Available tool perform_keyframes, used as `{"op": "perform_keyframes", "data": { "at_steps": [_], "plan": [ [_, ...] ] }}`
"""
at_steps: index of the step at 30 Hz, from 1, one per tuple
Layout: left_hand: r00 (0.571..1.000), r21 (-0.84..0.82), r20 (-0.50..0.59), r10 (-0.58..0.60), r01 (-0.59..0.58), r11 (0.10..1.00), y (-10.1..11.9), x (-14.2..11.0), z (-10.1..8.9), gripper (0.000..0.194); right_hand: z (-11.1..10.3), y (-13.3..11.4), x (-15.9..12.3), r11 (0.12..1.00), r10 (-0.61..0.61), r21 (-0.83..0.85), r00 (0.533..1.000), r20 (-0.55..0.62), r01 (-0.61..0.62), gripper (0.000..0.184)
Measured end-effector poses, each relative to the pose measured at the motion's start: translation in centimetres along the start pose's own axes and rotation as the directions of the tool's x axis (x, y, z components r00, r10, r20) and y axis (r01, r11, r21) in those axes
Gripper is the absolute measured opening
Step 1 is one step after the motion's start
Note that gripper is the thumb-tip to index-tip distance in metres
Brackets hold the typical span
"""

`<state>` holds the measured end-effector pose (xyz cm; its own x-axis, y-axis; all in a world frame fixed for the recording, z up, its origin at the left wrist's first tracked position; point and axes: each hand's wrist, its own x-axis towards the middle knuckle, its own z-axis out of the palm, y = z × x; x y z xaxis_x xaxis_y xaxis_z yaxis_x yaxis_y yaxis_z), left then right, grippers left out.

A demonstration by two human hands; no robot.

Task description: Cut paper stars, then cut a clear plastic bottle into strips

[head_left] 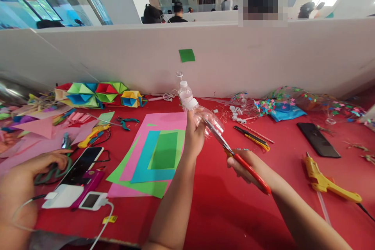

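Clear bottle piece (216,120) held over the red table (218,207), scissors (249,169) right by the fingers.

The blades (216,133) end so near the left hand (195,138) that a slip on the smooth, curved plastic could nick a fingertip; squeezed too hard, the thin wall could buckle or split raggedly. The piece is see-through and shiny, tilted, with a white cap (192,104) on its narrow end; its wide end looks cut. Left fingers are clamped around the neck end below the cap; the right hand (257,162) grips the red handles (259,183), fingers wrapped around them. Behind stands a capped bottle (185,93); coloured paper (164,150) lies to the left.
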<state>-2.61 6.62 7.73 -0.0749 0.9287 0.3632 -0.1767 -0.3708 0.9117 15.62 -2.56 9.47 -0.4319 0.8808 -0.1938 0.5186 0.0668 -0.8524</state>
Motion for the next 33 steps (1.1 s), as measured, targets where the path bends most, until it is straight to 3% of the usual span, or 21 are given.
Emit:
{"op": "perform_keyframes", "data": {
  "at_steps": [10,17,21,25,33],
  "plan": [
    [0.999,-0.089,0.018,0.051,-0.049,0.995,0.6,0.0,0.4,0.03,0.3,0.7,0.0,0.995,0.086,0.044,0.995,-0.047,-0.084,0.047],
    [0.997,-0.069,0.003,0.077,-0.076,0.995,0.8,-0.1,0.3,0.03,-0.1,-0.7,-0.2,0.992,0.121,0.046,0.993,-0.013,-0.12,0.049],
    [0.994,-0.015,0.037,0.103,-0.102,0.995,0.5,-0.1,0.3,0.03,-0.2,-0.9,-0.3,0.996,0.058,0.072,0.998,0.032,-0.06,0.049],
    [0.988,0.06,0.077,0.136,-0.141,0.988,0.1,-0.3,0.6,0.024,0.0,-0.4,-0.4,0.995,0.024,0.099,1.0,0.006,-0.025,0.048],
    [0.985,0.016,0.092,0.146,-0.148,0.989,0.6,-0.4,0.9,0.024,0.3,0.4,-0.3,0.981,0.139,0.144,0.99,-0.036,-0.133,0.042]
  ]
}}
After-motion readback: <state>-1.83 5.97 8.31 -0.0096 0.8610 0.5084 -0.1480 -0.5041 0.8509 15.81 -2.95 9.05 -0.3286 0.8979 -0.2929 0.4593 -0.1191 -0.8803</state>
